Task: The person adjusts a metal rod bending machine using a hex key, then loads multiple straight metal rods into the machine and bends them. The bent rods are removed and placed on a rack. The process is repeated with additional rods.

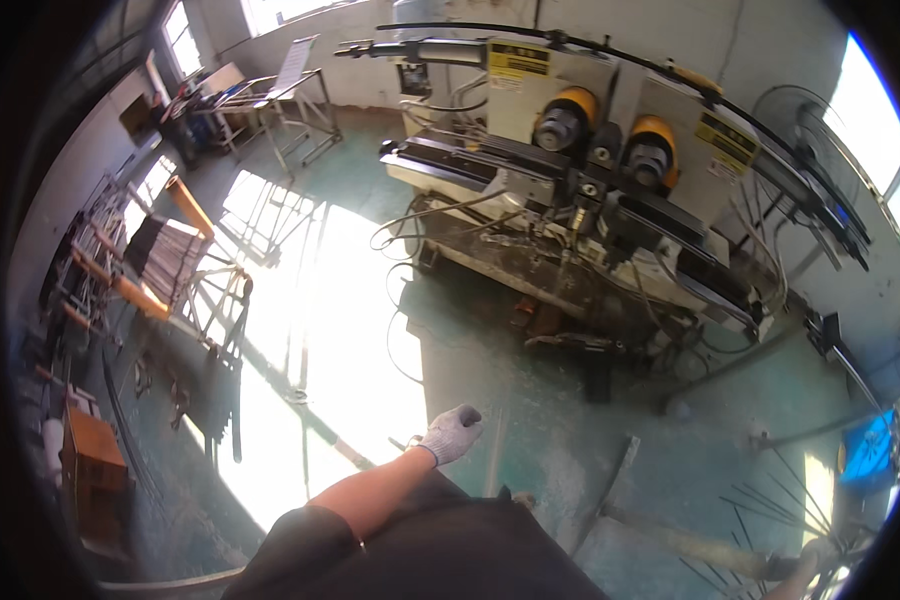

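My left hand (452,435), in a pale knitted work glove with a dark patch near the fingertips, is held out in front of my body above the floor. Its fingers are curled in and closed, and I see nothing in them. My right hand (818,556), pale and partly blurred, reaches to the lower right edge of the view. It is at a fan of thin dark rods (785,508), which spread out around it. Whether its fingers grip any of these rods cannot be made out.
A large two-headed machine (570,190) with orange-ringed spindles stands ahead. On the left is a rack (170,262) with orange rollers and dark bars, with an orange-brown box (95,450) nearer. A metal-framed table (270,100) stands far back. At right lies something blue (867,447).
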